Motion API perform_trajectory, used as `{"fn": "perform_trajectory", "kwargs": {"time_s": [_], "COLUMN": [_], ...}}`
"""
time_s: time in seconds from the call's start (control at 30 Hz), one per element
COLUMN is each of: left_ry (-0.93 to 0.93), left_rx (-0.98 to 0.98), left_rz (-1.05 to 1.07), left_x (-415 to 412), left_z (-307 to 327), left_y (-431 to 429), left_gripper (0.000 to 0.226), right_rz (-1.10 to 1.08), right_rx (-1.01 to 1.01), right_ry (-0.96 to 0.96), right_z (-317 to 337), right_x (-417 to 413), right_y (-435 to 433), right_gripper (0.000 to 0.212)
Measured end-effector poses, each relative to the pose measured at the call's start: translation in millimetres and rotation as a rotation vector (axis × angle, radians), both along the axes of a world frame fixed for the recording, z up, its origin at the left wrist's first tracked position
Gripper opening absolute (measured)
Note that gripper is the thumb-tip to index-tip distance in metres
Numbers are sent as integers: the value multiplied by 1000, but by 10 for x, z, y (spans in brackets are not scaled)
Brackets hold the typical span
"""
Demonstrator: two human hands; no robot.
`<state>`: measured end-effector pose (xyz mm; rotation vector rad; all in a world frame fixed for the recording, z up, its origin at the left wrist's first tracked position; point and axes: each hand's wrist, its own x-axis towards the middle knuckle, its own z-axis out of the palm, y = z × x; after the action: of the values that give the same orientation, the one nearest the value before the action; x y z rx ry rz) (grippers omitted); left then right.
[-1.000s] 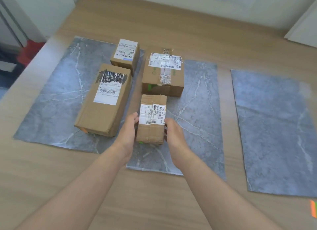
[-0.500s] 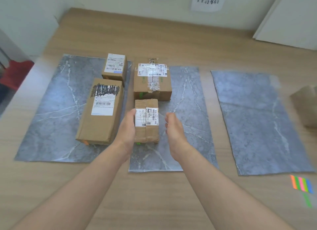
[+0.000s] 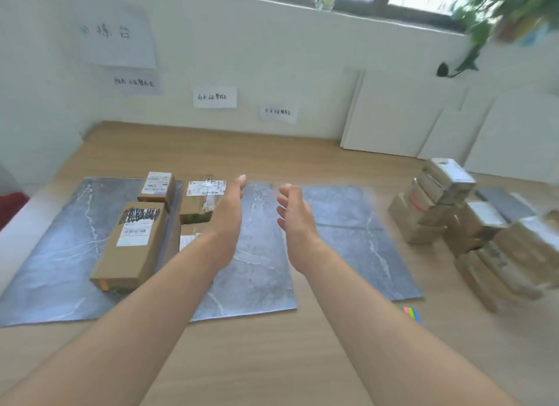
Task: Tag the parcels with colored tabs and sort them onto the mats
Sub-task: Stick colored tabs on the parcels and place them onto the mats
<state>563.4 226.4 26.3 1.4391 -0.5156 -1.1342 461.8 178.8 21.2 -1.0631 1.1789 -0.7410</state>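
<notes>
Lower right lie the colored tabs (image 3: 411,312). My left hand (image 3: 227,216) and right hand (image 3: 295,213) have let go of the small parcel (image 3: 188,239) and lifted, fingers loose, holding nothing. It sits on the middle mat (image 3: 257,254), sorted, so I judge the next parcel comes from the blurred pile (image 3: 472,224) at right. I count three mats and four parcels placed: two on the left mat (image 3: 54,254), two on the middle.

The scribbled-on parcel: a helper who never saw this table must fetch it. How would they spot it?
Find the leftmost grey mat on the wooden table. Along its right edge lies the long parcel, in front of a small parcel. Only it has black scribble above its label.
</notes>
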Motion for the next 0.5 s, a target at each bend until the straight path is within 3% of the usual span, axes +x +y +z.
{"fn": "perform_trajectory", "kwargs": {"time_s": [0.03,0.17,0.5], "left_ry": [-7,-47,-68], "left_rx": [-20,-88,-151], "left_rz": [-14,-39,-271], "left_x": [-183,-894,-2267], "left_z": [109,463,874], "left_y": [23,85,-69], "left_gripper": [89,59,51], "right_rz": [-11,-53,-257], "right_rx": [-25,-85,-161], "right_ry": [-13,-50,-63], "right_z": [97,408,855], "right_x": [-181,-896,-2317], "right_y": [22,145,241], "right_gripper": [50,52,43]}}
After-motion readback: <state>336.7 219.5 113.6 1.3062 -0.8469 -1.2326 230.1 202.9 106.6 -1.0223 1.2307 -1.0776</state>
